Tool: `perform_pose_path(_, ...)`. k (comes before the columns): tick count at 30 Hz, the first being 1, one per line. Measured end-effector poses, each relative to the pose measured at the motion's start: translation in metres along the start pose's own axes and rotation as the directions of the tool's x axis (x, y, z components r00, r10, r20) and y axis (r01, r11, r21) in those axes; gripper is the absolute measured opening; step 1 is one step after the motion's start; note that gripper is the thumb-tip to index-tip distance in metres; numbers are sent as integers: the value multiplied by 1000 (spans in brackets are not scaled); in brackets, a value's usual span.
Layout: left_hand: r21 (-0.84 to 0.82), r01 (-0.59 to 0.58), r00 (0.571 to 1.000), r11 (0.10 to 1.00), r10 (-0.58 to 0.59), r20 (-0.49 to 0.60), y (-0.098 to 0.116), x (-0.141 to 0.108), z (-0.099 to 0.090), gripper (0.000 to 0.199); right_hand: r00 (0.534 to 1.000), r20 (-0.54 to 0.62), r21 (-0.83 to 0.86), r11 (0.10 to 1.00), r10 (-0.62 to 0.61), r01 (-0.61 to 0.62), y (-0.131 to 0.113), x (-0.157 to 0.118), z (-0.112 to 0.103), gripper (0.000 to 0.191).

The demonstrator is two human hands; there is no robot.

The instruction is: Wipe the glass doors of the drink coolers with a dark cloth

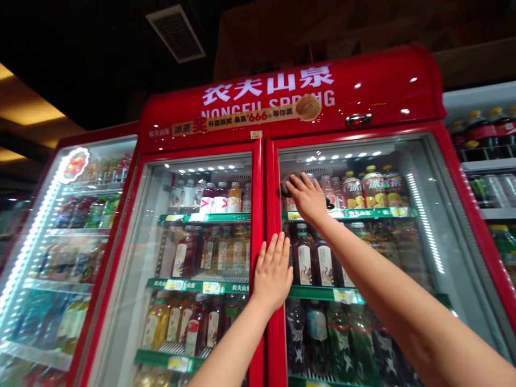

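My right hand [308, 198] presses a dark grey cloth [287, 185] against the upper left part of the right glass door [374, 252]. Most of the cloth is hidden beneath the palm; only its edges show past the fingers. Lower down, my left hand [273, 271] lies flat with fingers stretched out on the red door frame [273, 204], where the two doors meet. Nothing is held in it. Both doors of the red drinks fridge [382, 86] are closed.
Behind the glass, bottled drinks [221, 199] stand on shelves with green front strips [193, 285]. Another lit fridge [60, 252] stands to the left. At the right, open shelves [495, 166] hold bottles and cans. A vent [176, 33] is in the dark ceiling.
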State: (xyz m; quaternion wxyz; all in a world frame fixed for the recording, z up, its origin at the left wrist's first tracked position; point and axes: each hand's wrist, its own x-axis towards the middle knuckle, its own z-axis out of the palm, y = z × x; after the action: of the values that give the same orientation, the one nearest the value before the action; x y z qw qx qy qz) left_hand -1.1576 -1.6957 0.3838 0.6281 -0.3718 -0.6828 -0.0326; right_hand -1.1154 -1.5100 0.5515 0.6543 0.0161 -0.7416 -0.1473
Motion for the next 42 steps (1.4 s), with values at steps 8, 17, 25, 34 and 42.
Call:
perform_pose_path(8,-3,6,1000,1000,-6,10,4,28,7,76,994,65,-13,996,-84,85,-5,-40,-5,49)
perform_pose_path(17,-24,65,997,998,-65,-29,6,42,23,70,985,-11,-62,983,173,-173,9,-22,-15,51)
perform_pose_path(25,-4,21,996,1000,-22,-88,2,38,36,72,995,69,-32,997,-71,73,12,-5,-5,53)
perform_pose_path(34,-4,32,994,999,-32,-108,3,38,34,76,978,-92,-89,977,188,-196,36,-50,-13,52)
perform_pose_path(42,2,24,991,1000,-24,-129,3,39,35,77,985,-59,-118,979,163,-169,80,-27,-27,51)
